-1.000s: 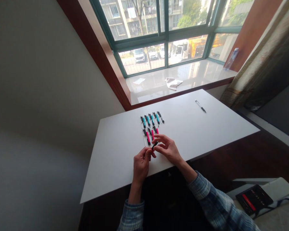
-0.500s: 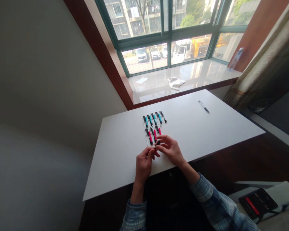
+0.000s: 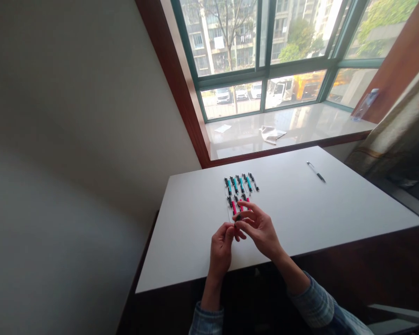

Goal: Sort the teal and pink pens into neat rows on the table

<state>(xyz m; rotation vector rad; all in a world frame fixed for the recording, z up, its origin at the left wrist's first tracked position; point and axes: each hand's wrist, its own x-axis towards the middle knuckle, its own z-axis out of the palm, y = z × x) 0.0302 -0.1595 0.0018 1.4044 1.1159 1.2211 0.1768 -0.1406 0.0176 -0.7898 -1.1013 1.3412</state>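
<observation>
Both my hands meet just above the white table [image 3: 181,232]. My left hand [image 3: 221,249] is closed around the lower end of a small dark pen [image 3: 237,218]. Its upper end is pinched by the fingertips of my right hand [image 3: 260,225], the other fingers fanned out. Just beyond them lie two rows of pens: teal-and-black pens [image 3: 240,183] in the far row, pink-and-black pens [image 3: 234,204] in the near row, partly hidden by my right hand.
A single white-and-black pen [image 3: 316,171] lies alone at the table's far right. Behind the table runs a glossy window sill [image 3: 300,132] with a crumpled cloth [image 3: 271,133] and a slip of paper [image 3: 223,128]. A curtain [image 3: 398,135] hangs at the right.
The view has swung left and upward, so the table sits further right in the picture. My hands have stayed together on the dark pen, with the right fingers now pinching its tip closer.
</observation>
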